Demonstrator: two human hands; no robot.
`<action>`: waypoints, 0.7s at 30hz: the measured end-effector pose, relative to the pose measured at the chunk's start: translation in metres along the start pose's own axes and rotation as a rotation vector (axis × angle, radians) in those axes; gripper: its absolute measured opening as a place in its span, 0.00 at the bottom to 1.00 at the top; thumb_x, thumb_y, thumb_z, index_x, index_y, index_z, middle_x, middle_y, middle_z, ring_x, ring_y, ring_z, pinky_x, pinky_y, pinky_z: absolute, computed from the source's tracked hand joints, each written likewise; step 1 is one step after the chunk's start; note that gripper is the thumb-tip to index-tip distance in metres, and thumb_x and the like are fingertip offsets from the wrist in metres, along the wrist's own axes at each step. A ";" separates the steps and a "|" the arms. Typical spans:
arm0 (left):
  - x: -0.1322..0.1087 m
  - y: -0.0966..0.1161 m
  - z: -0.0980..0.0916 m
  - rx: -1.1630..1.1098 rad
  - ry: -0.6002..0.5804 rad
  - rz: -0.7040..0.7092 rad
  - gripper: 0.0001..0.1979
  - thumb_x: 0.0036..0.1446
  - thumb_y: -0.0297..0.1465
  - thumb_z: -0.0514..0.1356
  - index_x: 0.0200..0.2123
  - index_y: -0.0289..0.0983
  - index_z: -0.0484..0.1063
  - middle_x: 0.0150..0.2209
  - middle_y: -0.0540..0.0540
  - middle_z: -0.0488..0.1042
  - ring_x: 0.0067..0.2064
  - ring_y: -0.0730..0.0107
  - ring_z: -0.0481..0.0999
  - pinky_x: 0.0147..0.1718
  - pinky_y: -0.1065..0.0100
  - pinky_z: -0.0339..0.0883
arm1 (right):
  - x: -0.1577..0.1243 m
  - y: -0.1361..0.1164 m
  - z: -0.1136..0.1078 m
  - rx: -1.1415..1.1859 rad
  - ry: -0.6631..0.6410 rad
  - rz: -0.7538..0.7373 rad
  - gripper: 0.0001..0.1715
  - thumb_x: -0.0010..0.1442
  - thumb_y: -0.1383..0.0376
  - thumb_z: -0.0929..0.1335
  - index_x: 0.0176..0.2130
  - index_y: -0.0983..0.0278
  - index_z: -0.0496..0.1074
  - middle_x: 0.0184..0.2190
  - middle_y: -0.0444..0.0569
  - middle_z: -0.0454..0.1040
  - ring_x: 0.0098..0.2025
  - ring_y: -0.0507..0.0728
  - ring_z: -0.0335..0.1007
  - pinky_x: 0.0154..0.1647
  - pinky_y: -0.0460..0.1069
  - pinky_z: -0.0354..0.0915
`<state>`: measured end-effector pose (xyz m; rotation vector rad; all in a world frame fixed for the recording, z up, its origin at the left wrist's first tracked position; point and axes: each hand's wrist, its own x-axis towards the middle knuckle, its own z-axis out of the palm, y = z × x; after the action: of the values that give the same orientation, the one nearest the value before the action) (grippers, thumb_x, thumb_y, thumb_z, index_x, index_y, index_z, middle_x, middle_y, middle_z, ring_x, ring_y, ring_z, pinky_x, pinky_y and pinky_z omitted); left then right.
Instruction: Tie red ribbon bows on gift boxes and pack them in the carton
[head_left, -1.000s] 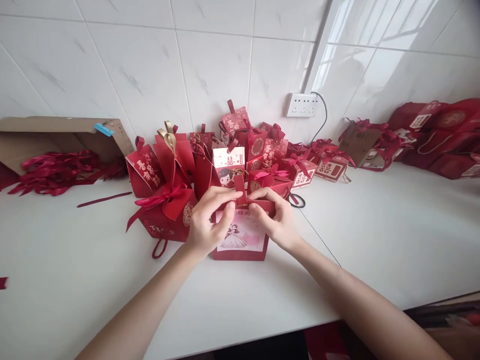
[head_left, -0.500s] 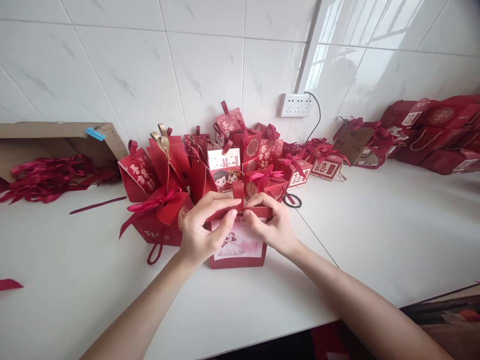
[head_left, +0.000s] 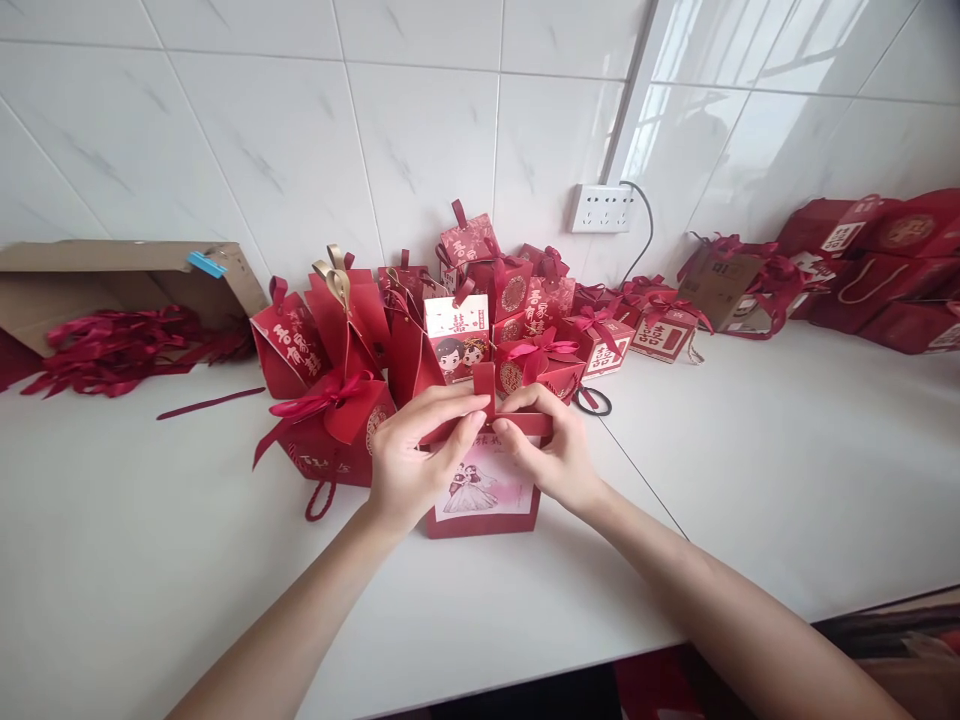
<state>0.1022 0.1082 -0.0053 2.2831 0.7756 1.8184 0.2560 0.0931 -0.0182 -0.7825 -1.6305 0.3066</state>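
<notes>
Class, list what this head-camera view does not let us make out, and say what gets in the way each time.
All in the head view:
Upper corners of the printed card: covered by the left hand and right hand.
Inside of the red box: hidden by its own front.
Rest of the cardboard box: cut off by the left edge.
Rest of the stacked red packages: cut off by the right edge.

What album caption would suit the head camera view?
Left hand and right hand pinch the top of a red box at a white table, near other red boxes, some ribboned.
</notes>
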 end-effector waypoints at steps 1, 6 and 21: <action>0.000 0.000 0.000 0.008 -0.001 0.007 0.05 0.56 0.25 0.61 0.35 0.37 0.77 0.36 0.49 0.80 0.37 0.74 0.79 0.38 0.74 0.74 | 0.000 0.000 0.000 -0.012 0.002 0.005 0.05 0.58 0.65 0.66 0.31 0.61 0.65 0.25 0.42 0.70 0.25 0.50 0.66 0.25 0.45 0.64; -0.002 -0.002 0.001 0.007 0.008 0.034 0.06 0.56 0.24 0.61 0.36 0.37 0.77 0.36 0.49 0.80 0.38 0.73 0.78 0.40 0.73 0.74 | -0.002 0.003 0.001 -0.063 0.037 -0.067 0.05 0.59 0.66 0.67 0.36 0.61 0.64 0.29 0.43 0.70 0.29 0.51 0.68 0.28 0.46 0.67; -0.005 -0.006 0.003 0.013 0.033 0.068 0.07 0.56 0.25 0.60 0.38 0.38 0.76 0.37 0.48 0.79 0.37 0.73 0.79 0.38 0.74 0.74 | -0.005 0.010 0.007 -0.289 0.116 -0.376 0.09 0.58 0.73 0.65 0.38 0.60 0.63 0.34 0.48 0.65 0.38 0.55 0.65 0.35 0.51 0.66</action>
<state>0.1021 0.1115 -0.0132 2.3201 0.7249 1.8897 0.2531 0.0987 -0.0299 -0.6748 -1.6916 -0.2419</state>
